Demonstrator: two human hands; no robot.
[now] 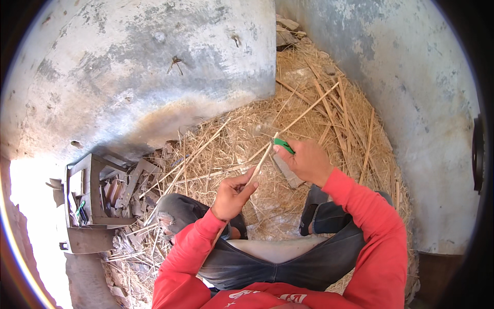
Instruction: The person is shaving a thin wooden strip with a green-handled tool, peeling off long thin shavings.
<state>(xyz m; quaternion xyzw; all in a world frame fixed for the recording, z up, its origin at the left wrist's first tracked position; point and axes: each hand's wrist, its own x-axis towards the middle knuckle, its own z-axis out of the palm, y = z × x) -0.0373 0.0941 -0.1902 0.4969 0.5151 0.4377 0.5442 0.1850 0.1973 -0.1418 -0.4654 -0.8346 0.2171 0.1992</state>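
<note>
My left hand [231,196] grips a thin pale strip, perhaps split bamboo or cane [264,159], between thumb and fingers; it slants up and away to the right. My right hand [310,160] is closed round a green-handled knife [284,146], its handle touching or just over the strip's far part. The blade is too small to make out clearly. Below the right hand lies a greyish flat piece of wood [288,172], on the litter between my feet.
Shavings [216,149] cover the floor, with several long strips [342,123] at the far right. Worn plastered walls [206,56] rise ahead and at right [427,103]. A wooden frame stool [94,191] stands at left beside broken scraps [135,190].
</note>
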